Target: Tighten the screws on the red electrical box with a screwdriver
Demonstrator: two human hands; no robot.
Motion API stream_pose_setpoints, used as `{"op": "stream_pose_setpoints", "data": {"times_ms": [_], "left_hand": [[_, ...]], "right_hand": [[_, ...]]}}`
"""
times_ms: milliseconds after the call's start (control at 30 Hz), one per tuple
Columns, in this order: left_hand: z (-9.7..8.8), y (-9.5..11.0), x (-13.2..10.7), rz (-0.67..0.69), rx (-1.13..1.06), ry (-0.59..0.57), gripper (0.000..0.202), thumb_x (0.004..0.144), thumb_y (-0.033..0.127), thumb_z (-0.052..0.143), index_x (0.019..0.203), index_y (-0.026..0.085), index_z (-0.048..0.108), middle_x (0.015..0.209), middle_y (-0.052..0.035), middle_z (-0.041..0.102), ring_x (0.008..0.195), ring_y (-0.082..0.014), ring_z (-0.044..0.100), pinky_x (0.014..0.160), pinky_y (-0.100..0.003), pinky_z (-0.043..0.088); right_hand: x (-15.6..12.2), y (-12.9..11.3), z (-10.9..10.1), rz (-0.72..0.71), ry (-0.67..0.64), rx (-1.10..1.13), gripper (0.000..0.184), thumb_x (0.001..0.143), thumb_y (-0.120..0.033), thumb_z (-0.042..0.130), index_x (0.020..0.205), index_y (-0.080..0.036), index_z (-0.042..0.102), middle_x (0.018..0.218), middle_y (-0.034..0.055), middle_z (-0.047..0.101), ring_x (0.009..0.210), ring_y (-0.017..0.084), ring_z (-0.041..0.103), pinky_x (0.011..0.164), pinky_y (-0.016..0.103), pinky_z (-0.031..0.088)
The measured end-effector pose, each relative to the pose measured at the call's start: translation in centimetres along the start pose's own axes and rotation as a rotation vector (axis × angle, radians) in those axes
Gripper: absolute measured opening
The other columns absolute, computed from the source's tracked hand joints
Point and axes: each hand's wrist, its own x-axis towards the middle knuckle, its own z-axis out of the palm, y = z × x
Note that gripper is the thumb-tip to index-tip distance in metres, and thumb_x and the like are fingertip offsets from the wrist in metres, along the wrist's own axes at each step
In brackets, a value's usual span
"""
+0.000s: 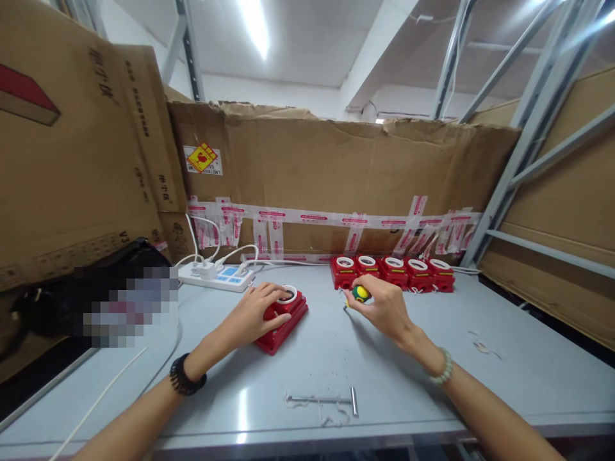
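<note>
My left hand (254,314) rests on top of a red box-shaped device (283,320) with a white ring on its upper face, fingers curled over it and holding it on the grey table (336,358). My right hand (382,306) is closed around a small tool with a green and yellow handle (360,293), held just right of the red device. A black band is on my left wrist and a pale bead bracelet on my right.
Several matching red devices (394,272) stand in a row at the back, against a taped cardboard wall. A white power strip (216,276) with plugged cables lies at the back left. A metal T-shaped key (331,401) lies near the front edge. Metal shelving stands at right.
</note>
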Motion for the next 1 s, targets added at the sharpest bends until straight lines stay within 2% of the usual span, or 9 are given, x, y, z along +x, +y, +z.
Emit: {"op": "stream_pose_setpoints", "data": {"times_ms": [133,333,433,500,567,667,733,833,1000], "left_hand": [[0.3,-0.2,0.2,0.064,0.081,-0.02,0.022,0.088,0.033,0.055,0.108,0.022,0.059,0.114,-0.005,0.062,0.107,-0.0249,0.051,0.092,-0.041,0.036],[0.3,-0.5,0.5,0.102,0.195,-0.072,0.02,0.089,0.032,0.053,0.105,0.022,0.058,0.109,-0.005,0.063,0.094,-0.0233,0.053,0.085,-0.039,0.035],[0.3,-0.6,0.6,0.112,0.206,-0.064,0.02,0.089,0.033,0.052,0.105,0.023,0.058,0.104,-0.005,0.062,0.09,-0.0226,0.053,0.084,-0.038,0.034],[0.1,-0.4,0.6,0.114,0.206,-0.058,0.02,0.089,0.033,0.052,0.105,0.023,0.058,0.101,-0.0049,0.062,0.09,-0.0225,0.053,0.085,-0.038,0.034],[-0.1,-0.1,0.6,0.112,0.197,-0.064,0.02,0.09,0.033,0.051,0.106,0.023,0.057,0.099,-0.0045,0.062,0.09,-0.0223,0.053,0.085,-0.039,0.035],[-0.5,0.4,0.7,0.099,0.183,-0.068,0.018,0.089,0.031,0.051,0.104,0.023,0.057,0.096,-0.0029,0.062,0.092,-0.0224,0.053,0.092,-0.044,0.031],[-0.6,0.6,0.8,0.093,0.172,-0.057,0.015,0.086,0.029,0.053,0.1,0.022,0.056,0.094,-0.0014,0.061,0.094,-0.0224,0.054,0.1,-0.05,0.023],[-0.4,0.4,0.9,0.079,0.123,-0.059,0.013,0.084,0.026,0.054,0.096,0.022,0.056,0.092,0.0002,0.061,0.096,-0.0215,0.055,0.106,-0.054,0.014],[0.0,-0.1,0.7,0.024,0.015,-0.08,0.016,0.086,0.031,0.052,0.099,0.022,0.056,0.1,-0.0016,0.06,0.097,-0.0216,0.056,0.107,-0.054,0.017]], "right_hand": [[-0.2,0.0,0.5,-0.064,-0.059,0.009,0.014,0.08,-0.032,0.058,0.075,-0.018,0.06,0.067,0.0017,0.063,0.06,0.014,0.056,0.055,0.024,0.036],[-0.1,-0.7,1.6,-0.13,-0.137,0.026,0.017,0.079,-0.035,0.059,0.075,-0.018,0.058,0.07,0.0038,0.06,0.068,0.017,0.054,0.059,0.026,0.038],[0.5,-1.6,3.1,-0.182,-0.251,0.12,0.019,0.079,-0.036,0.059,0.079,-0.018,0.058,0.083,0.0077,0.06,0.077,0.019,0.053,0.062,0.028,0.041],[0.8,-2.3,4.6,-0.172,-0.372,0.235,0.019,0.082,-0.034,0.057,0.089,-0.016,0.057,0.093,0.0096,0.06,0.076,0.018,0.055,0.066,0.029,0.044],[1.0,-2.9,6.1,-0.154,-0.46,0.319,0.02,0.086,-0.029,0.052,0.101,-0.015,0.055,0.089,0.0074,0.063,0.075,0.017,0.057,0.067,0.029,0.045],[0.9,-3.5,7.7,-0.156,-0.479,0.349,0.039,0.084,-0.021,0.053,0.122,-0.015,0.045,0.104,0.0097,0.063,0.091,0.019,0.059,0.078,0.031,0.046],[0.7,-3.6,8.3,-0.145,-0.481,0.347,0.044,0.084,-0.02,0.053,0.127,-0.015,0.043,0.109,0.0109,0.061,0.098,0.02,0.056,0.084,0.032,0.044],[0.5,-3.6,8.5,-0.112,-0.491,0.329,0.042,0.086,-0.022,0.052,0.127,-0.015,0.046,0.1,0.0088,0.06,0.092,0.02,0.056,0.082,0.032,0.045],[0.4,-3.7,8.1,-0.072,-0.51,0.317,0.047,0.086,-0.023,0.053,0.132,-0.02,0.044,0.096,0.0056,0.055,0.085,0.017,0.053,0.078,0.029,0.044]]}}
